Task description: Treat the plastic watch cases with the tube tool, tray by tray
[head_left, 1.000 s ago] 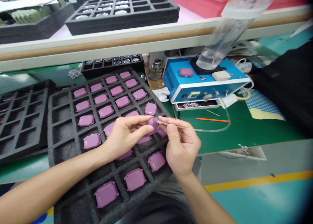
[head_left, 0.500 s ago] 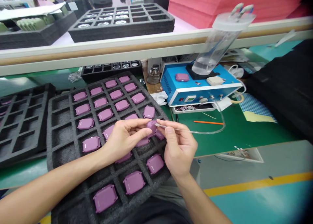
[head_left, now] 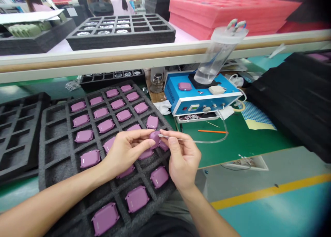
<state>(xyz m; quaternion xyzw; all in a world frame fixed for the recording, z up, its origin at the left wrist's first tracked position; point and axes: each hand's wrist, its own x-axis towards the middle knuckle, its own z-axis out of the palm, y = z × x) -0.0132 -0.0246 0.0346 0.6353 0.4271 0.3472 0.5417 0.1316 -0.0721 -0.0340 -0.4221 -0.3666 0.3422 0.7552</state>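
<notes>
My left hand (head_left: 129, 149) pinches a purple watch case (head_left: 155, 139) over the foam tray (head_left: 55, 145). My right hand (head_left: 184, 157) grips the end of a clear thin tube (head_left: 207, 141), its pale tip against the case's right side. The fingers hide part of the case and of the tube's end. Several more purple watch cases, such as one nearby (head_left: 159, 177) below the hands, lie in the tray's compartments. From the right hand the tube loops to the front of a blue dispenser box (head_left: 178, 104).
A clear cylinder (head_left: 210, 57) leans on the blue box. An orange stick (head_left: 212, 131) lies on the green mat. Behind runs a shelf edge (head_left: 124, 59) bearing a black tray (head_left: 121, 40) and red foam stacks (head_left: 191, 21). Black foam (head_left: 287, 92) stands at right, another tray (head_left: 20, 133) at left.
The camera's view has shifted, so the bench and hands sit further left in the picture. Both hands keep their grip, with the tube tip still at the watch case.
</notes>
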